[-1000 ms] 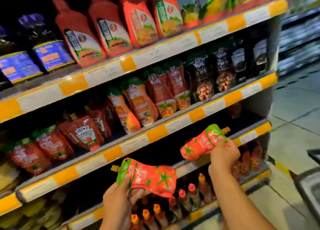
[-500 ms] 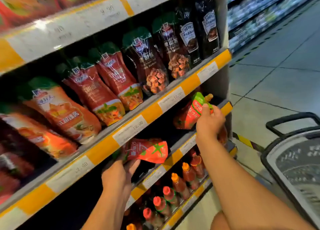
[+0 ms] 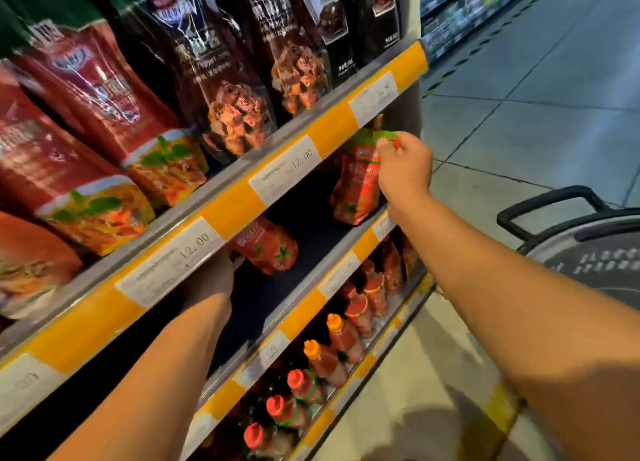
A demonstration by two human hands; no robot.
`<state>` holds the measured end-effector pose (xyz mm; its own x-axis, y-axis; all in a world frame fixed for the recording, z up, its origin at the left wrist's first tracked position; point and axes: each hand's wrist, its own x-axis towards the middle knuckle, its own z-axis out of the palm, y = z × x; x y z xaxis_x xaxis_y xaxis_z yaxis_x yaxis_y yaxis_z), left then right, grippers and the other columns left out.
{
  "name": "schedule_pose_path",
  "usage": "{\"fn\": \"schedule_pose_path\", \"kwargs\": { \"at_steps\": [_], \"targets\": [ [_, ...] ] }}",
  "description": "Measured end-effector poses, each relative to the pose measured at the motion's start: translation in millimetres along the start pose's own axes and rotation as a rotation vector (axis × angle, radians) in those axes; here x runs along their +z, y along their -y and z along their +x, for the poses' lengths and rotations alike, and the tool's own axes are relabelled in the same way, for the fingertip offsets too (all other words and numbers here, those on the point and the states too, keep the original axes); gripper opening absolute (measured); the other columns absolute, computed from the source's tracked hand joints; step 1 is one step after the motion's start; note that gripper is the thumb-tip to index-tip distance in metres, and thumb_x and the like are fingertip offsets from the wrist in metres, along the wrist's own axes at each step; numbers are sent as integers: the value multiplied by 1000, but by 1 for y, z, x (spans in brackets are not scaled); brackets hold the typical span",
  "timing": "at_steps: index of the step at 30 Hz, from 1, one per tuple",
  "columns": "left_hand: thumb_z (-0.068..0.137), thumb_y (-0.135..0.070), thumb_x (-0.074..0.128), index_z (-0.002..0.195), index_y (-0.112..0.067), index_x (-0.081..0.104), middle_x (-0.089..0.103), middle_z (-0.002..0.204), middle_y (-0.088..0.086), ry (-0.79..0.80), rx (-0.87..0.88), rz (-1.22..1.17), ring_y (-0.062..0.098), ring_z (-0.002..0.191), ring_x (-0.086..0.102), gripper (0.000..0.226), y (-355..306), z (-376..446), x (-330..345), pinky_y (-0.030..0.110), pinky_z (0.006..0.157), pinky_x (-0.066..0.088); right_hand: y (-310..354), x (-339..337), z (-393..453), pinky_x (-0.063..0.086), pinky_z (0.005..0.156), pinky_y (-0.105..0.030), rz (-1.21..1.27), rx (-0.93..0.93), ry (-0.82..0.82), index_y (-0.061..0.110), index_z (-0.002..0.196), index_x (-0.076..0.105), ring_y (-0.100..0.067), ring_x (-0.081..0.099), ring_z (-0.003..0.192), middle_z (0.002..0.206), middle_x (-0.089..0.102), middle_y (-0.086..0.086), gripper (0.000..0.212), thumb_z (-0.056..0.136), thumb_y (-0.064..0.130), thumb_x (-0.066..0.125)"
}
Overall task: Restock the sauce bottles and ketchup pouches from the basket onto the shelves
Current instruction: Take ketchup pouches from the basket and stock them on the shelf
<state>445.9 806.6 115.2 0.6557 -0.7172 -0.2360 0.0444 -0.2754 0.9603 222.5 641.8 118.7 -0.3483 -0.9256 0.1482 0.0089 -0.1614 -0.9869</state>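
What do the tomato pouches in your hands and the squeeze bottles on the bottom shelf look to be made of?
Right-hand pouch and left-hand pouch: probably flexible printed plastic film, since they look glossy and bulge softly. Bottles: likely translucent plastic, with red sauce showing through and matte orange or red caps. Blur leaves the finer finish uncertain.

I'm seeing both arms reaching deeper under the yellow-edged shelf (image 3: 221, 214) than half a second ago. The left hand (image 3: 211, 277), which was holding its ketchup pouch (image 3: 268, 247) out in front of the rail, is now sliding behind it, the pouch lying on its side on the dark shelf board. The right hand (image 3: 403, 169) is standing the second pouch (image 3: 358, 183) upright at the shelf's right end (it was tilted in mid-air before), pinching its green top. The camera is moving closer too, so the upper rows are dropping out of view.
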Motion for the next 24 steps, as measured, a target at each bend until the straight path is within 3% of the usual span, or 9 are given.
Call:
{"fn": "schedule_pose_path", "kwargs": {
  "at_steps": [4, 7, 9, 12, 15, 18, 19, 22, 24],
  "targets": [
    [110, -22, 46, 141, -11, 53, 53, 146, 10, -2, 179, 51, 27, 133, 51, 34, -8, 6, 13, 51, 118, 38, 16, 11, 7, 23, 50, -27, -101, -15, 205, 16, 74, 44, -11, 30, 59, 68, 36, 2, 28, 93, -4, 49],
    [87, -71, 65, 131, -36, 61, 60, 142, -12, -43, 292, 149, 15, 128, 57, 57, 3, 33, 9, 52, 113, 44, 15, 19, 8, 27, 62, -27, -237, 21, 389, 13, 102, 37, -12, 33, 70, 88, 38, 1, 17, 100, -1, 47],
    [71, -86, 67, 124, -51, 62, 62, 139, -15, -62, 315, 142, 14, 128, 58, 64, 19, 52, 3, 53, 111, 45, 11, 20, 7, 31, 66, -29, -232, 22, 417, 11, 109, 38, -9, 35, 71, 89, 38, 3, 17, 100, 3, 50],
    [75, -79, 65, 109, -65, 61, 61, 140, -9, -36, 311, 162, 19, 128, 59, 36, 16, 33, 11, 55, 110, 46, -7, 19, 3, 34, 62, -27, -245, -31, 475, 17, 98, 48, -6, 40, 69, 85, 44, 3, 19, 91, 5, 61],
    [87, -53, 72, 128, -40, 62, 65, 137, -1, 16, 394, 157, 17, 121, 65, 44, 22, 20, 20, 51, 107, 50, -33, 16, -3, 36, 60, -34, -460, -76, 554, 18, 85, 40, -17, 46, 73, 85, 46, -3, 31, 82, 7, 69],
    [92, -11, 76, 141, -13, 54, 66, 129, 2, 71, 415, 201, -6, 100, 66, 54, 37, 23, 24, 18, 89, 56, -53, 15, -3, 52, 73, -42, -545, -165, 541, 9, 114, 53, -32, 58, 90, 105, 58, -12, 42, 78, 14, 76],
    [90, -6, 76, 140, -11, 53, 66, 127, 3, 75, 422, 231, -7, 98, 65, 55, 42, 27, 24, 12, 82, 53, -52, 14, -3, 55, 76, -44, -561, -181, 537, 9, 117, 55, -32, 59, 92, 107, 59, -12, 45, 79, 17, 77],
    [88, -14, 80, 133, -12, 59, 69, 121, 4, 53, 416, 301, 8, 101, 68, 50, 52, 34, 24, 18, 82, 48, -57, 13, 12, 56, 73, -44, -611, -208, 511, 9, 108, 53, -30, 60, 89, 99, 59, -10, 36, 81, 14, 75],
    [87, -17, 81, 129, -14, 60, 69, 117, 0, 61, 425, 310, -1, 96, 67, 47, 55, 38, 23, 13, 80, 47, -57, 9, 26, 51, 67, -40, -643, -201, 469, 8, 102, 50, -28, 57, 86, 92, 56, -8, 29, 83, 8, 71]
  ]
}}
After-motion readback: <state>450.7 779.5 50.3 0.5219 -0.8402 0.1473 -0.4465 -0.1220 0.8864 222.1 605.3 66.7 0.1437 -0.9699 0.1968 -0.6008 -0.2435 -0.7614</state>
